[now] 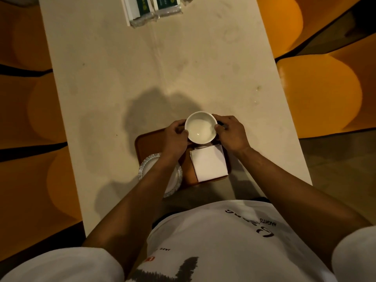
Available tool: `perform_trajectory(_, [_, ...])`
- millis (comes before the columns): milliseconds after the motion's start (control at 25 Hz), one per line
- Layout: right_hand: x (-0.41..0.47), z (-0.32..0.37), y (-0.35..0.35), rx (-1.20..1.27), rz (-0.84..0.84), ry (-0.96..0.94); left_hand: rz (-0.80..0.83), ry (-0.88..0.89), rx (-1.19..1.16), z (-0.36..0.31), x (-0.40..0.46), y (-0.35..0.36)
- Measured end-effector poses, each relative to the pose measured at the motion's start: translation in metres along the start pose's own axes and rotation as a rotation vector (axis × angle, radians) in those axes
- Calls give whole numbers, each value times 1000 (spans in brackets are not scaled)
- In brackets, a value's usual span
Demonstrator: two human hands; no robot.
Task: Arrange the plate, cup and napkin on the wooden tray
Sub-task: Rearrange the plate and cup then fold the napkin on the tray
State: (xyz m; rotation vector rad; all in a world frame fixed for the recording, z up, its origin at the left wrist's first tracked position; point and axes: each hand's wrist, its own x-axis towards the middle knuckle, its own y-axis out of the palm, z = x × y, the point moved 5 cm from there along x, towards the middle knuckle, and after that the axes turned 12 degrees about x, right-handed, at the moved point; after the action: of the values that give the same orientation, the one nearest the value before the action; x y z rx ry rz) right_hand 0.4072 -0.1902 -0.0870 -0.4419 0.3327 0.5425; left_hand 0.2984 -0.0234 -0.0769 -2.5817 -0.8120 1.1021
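A white cup [200, 127] is held over the far edge of the brown wooden tray [147, 143]. My left hand [176, 137] grips its left side and my right hand [231, 133] grips its right side. A folded white napkin [208, 164] lies on the right half of the tray, just below the cup. A white plate with a fluted rim [148, 163] rests on the tray's near left corner, largely hidden under my left forearm. I cannot tell whether the cup touches the tray.
The tray sits near the front edge of a long pale table [114, 82]. Two wrapped green-and-white packs [151, 9] lie at the table's far end. Orange seats [317, 92] flank both long sides of the table.
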Motion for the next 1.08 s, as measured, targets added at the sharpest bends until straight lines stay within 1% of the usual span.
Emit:
perform_trajectory(200, [1,1,2,-20,2,3,4,-21,-10,1,0,-2])
perform_trajectory(400, [1,7,18,-33,46,-10,-22,-49,6,9,-2,-16])
perform_trajectory(600, [-4,20,38,-40,83,-93,-35,-66,-19,18,-6,-37])
perform_trajectory(760, [-4,23,48,-63,121,-117,-53,-50,-38,25,-8,-48])
perform_trajectory(960, [-10,37,54,-25,113,-210,-72,-42,-28,35,-3,-56])
perform_trajectory(1080, [-10,41,57,-12,114,-226,-74,-42,-23,41,-2,-57])
